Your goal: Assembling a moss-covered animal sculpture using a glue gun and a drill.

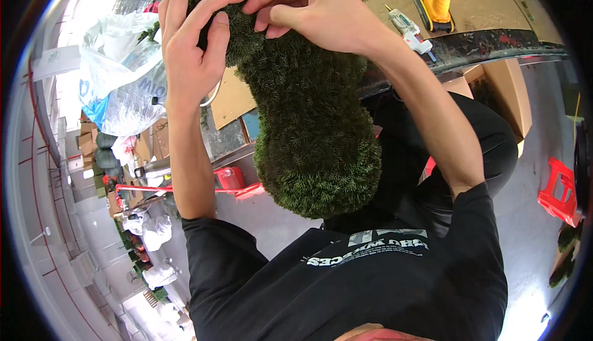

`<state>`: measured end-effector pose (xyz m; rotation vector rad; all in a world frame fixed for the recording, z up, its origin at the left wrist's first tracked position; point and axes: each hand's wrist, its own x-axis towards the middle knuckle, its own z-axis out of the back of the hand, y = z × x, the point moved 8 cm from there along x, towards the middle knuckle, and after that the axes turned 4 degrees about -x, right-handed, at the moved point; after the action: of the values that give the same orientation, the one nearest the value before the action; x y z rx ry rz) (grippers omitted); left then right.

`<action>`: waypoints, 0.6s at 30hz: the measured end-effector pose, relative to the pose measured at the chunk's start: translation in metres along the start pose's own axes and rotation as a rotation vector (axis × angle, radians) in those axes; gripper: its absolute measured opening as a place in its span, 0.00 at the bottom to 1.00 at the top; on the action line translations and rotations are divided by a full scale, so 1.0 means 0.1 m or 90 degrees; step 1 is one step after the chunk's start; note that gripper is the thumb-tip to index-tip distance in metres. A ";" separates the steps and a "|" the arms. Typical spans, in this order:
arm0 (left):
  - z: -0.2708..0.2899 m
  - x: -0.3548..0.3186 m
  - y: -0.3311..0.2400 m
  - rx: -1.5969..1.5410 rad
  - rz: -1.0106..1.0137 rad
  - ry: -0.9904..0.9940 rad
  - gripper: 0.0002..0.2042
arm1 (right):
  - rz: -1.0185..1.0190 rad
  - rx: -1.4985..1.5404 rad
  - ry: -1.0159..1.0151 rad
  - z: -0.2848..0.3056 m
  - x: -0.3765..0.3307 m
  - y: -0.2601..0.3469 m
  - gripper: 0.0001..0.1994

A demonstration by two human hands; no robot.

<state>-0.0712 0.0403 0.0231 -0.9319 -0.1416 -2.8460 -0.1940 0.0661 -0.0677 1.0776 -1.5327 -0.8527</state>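
Left hand (193, 52) open, right hand (324, 15) curled with grip unclear, I touch bushy dark-green columnar foliage (309, 131) between them.

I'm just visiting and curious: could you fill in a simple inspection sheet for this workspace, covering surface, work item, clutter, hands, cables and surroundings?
Surface: brown board with a worn, dark edge.
Work item: bushy green piece, long, its lower end beyond the edge.
Clutter: glue gun and yellow power tool at right; clear plastic bag at left.
Hands: left hand and right hand at the piece's upper part; grip unclear.
Cables: white cord-like curve below the left hand, mostly hidden.
Surroundings: cardboard box, red plastic item at right.
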 end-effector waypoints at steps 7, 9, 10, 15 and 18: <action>-0.04 0.02 -0.05 0.004 -0.015 0.012 0.13 | 0.031 0.078 0.024 0.06 -0.02 -0.02 0.11; -0.02 -0.01 0.01 0.000 0.006 0.005 0.12 | -0.007 -0.018 0.024 0.08 -0.03 0.13 0.13; -0.01 -0.01 0.02 0.003 0.001 0.008 0.10 | -0.006 -0.009 0.025 0.05 -0.06 0.14 0.13; -0.02 -0.01 0.04 -0.046 0.003 0.019 0.10 | 0.056 -0.169 -0.092 0.16 -0.10 0.23 0.16; -0.03 -0.01 0.04 -0.042 0.002 0.016 0.11 | -0.039 -0.125 -0.070 0.16 -0.01 0.11 0.17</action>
<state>-0.0710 0.0358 0.0204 -0.9065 -0.0423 -2.8745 -0.2120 0.0710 -0.0620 0.9520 -1.4769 -1.0967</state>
